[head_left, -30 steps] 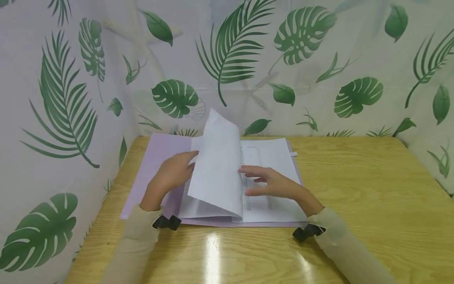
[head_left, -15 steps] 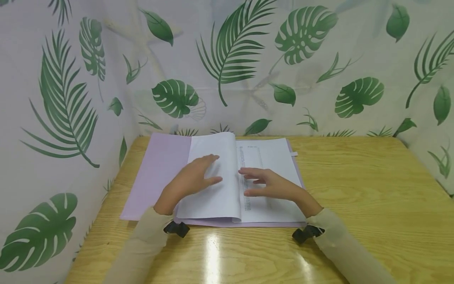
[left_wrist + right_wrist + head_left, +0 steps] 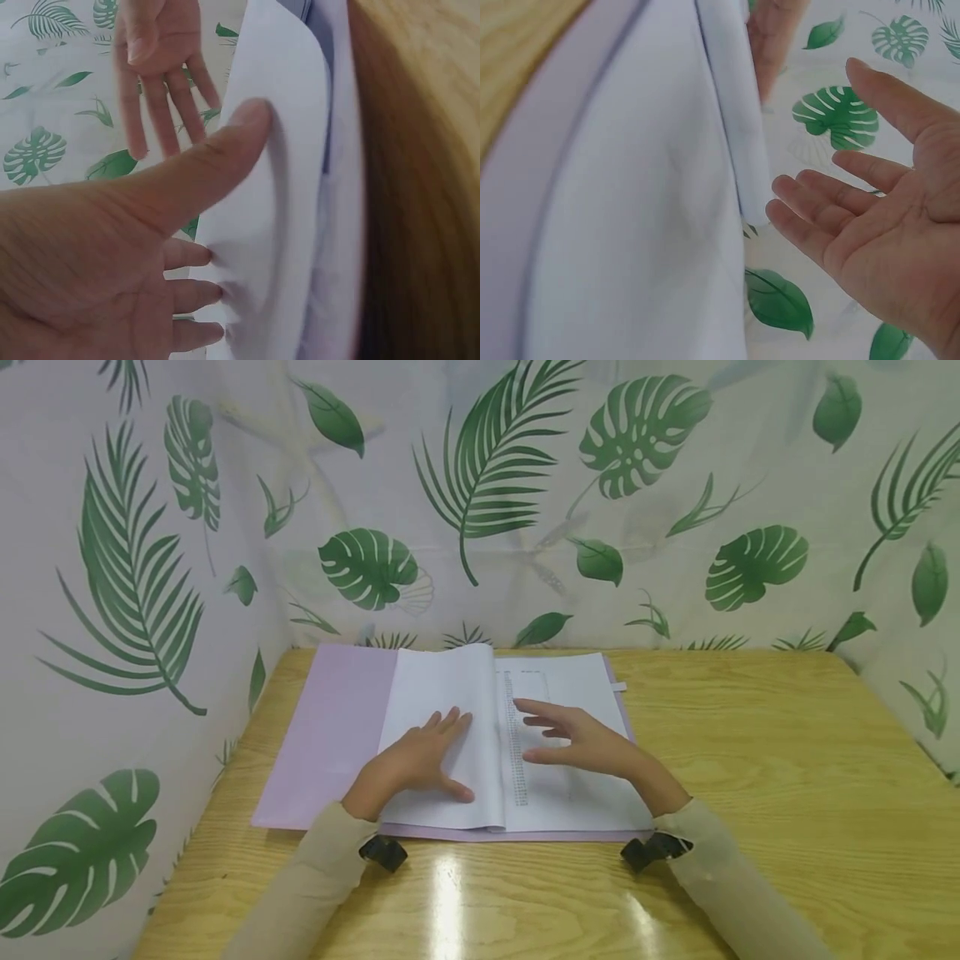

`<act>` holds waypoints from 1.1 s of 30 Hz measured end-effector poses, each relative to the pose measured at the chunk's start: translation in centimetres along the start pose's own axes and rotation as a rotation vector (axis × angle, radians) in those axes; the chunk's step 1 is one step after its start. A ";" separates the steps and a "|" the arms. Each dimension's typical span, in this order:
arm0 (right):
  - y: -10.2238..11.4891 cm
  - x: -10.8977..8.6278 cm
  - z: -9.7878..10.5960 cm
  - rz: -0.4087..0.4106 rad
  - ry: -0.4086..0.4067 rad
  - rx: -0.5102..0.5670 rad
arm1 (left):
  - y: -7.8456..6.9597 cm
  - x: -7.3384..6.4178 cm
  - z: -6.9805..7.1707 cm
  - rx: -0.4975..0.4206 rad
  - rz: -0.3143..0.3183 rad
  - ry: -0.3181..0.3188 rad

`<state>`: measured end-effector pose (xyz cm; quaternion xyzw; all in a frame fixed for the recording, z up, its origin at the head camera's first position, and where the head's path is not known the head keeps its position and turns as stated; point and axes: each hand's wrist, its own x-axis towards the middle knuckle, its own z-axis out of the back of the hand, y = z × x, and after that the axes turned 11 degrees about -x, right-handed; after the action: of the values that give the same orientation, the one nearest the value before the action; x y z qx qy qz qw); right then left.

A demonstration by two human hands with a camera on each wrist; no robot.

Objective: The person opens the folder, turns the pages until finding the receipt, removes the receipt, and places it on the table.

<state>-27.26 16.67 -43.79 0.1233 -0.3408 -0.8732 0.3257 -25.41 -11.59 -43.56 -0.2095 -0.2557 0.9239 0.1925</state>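
Observation:
A lilac folder (image 3: 330, 727) lies opened out, with white paper sheets inside. My left hand (image 3: 420, 760) rests with spread fingers on the blank turned sheet (image 3: 442, 677) at the left. In the left wrist view, its thumb and fingertips (image 3: 251, 120) press on this white sheet (image 3: 247, 202). My right hand (image 3: 588, 739) is over the right-hand sheet (image 3: 585, 681), which bears a printed column of small text. In the right wrist view, the right hand (image 3: 900, 232) holds nothing, its fingers loosely extended. The turned sheet curves up along the fold in the middle.
The folder lies on a wood-grain table (image 3: 765, 760), near its back edge. A white tab (image 3: 618, 687) sticks out at the folder's right side. Behind and to the left hangs a white cloth (image 3: 660, 552) printed with green leaves.
The raised sheet has come down flat on the left side. My left hand has moved from behind it onto its top, then toward me. The right hand has hardly moved.

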 end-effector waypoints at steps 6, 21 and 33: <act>-0.8 -0.8 2.6 -0.028 -0.082 -0.003 | 0.3 0.2 -0.5 0.003 0.015 0.027; -6.7 -3.7 7.6 -0.183 -0.136 -0.161 | 0.7 0.3 -0.6 0.010 0.009 0.030; -9.5 -3.2 7.2 -0.262 -0.031 -0.197 | 1.1 0.5 -0.3 -0.009 0.001 0.069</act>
<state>-32.61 27.74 -44.95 0.1209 -0.2394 -0.9392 0.2142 -25.94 -12.15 -44.50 -0.2422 -0.2531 0.9151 0.1999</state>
